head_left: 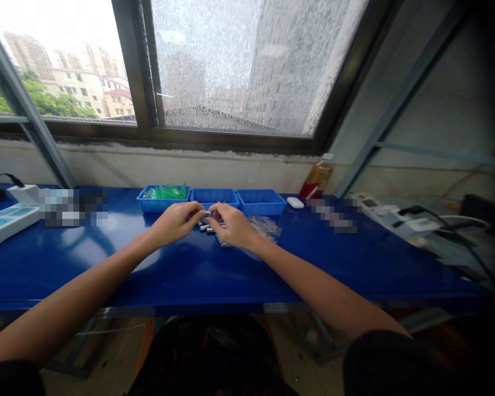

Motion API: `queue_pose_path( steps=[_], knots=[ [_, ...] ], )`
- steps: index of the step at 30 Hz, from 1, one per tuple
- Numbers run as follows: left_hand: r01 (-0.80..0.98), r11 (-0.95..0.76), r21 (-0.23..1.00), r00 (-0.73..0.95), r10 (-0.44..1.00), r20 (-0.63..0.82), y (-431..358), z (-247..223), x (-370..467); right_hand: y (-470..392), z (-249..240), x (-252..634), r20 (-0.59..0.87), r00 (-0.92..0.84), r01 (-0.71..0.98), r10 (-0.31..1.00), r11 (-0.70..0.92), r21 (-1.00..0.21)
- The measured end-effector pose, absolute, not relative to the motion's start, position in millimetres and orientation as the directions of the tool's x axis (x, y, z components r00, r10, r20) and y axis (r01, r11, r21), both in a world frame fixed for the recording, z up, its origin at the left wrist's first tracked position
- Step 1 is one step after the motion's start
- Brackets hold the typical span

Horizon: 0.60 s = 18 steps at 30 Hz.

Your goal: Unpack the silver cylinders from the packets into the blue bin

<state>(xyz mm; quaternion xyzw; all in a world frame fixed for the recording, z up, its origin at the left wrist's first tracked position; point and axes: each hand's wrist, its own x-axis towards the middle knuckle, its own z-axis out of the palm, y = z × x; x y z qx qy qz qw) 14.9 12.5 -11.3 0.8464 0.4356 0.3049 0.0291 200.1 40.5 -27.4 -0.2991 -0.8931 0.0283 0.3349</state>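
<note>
Both of my hands meet over the middle of the blue table (pixel 181 275), in front of the bins. My left hand (pixel 176 223) pinches one end of a small, light-coloured piece (pixel 205 213), too small to name. The fingers of my right hand (pixel 233 224) are closed at its other end, beside a dark bit. Under and between the hands lie several short metallic pieces (pixel 208 228), partly hidden by my right hand. Just right of that hand is a pile of small clear plastic packets (pixel 266 226).
Three blue bins stand in a row: the left bin (pixel 142 204) holds green and clear plastic, then a middle bin (pixel 214 196) and a right bin (pixel 260 208). A white case (pixel 295 203) and a drink carton (pixel 317 180) stand right. Power strips (pixel 10 223) lie left and right.
</note>
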Motion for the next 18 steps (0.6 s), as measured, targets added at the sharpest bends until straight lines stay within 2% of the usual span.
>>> queue_pose_path(
  steps=[4,7,9,14,18],
  knots=[
    [0.747,-0.600,0.286,0.457,0.776,0.435,11,-9,16,38,-26,199,0.592,-0.627,0.522,0.507,0.837,-0.163],
    [0.768,-0.579,0.272,0.464,0.797,0.387,16,-9,11,42,-25,200,0.589,-0.617,0.576,0.522,0.809,-0.114],
    [0.790,-0.560,0.252,0.462,0.812,0.355,23,-13,3,51,-25,204,0.605,-0.567,0.644,0.559,0.759,-0.096],
    [0.859,-0.501,0.108,0.469,0.853,0.228,44,-35,-20,83,-31,220,0.654,-0.389,0.824,0.648,0.563,-0.068],
    [0.858,-0.504,0.101,0.487,0.860,0.152,49,-41,-24,96,-37,228,0.675,-0.312,0.884,0.669,0.465,-0.052]
  ],
)
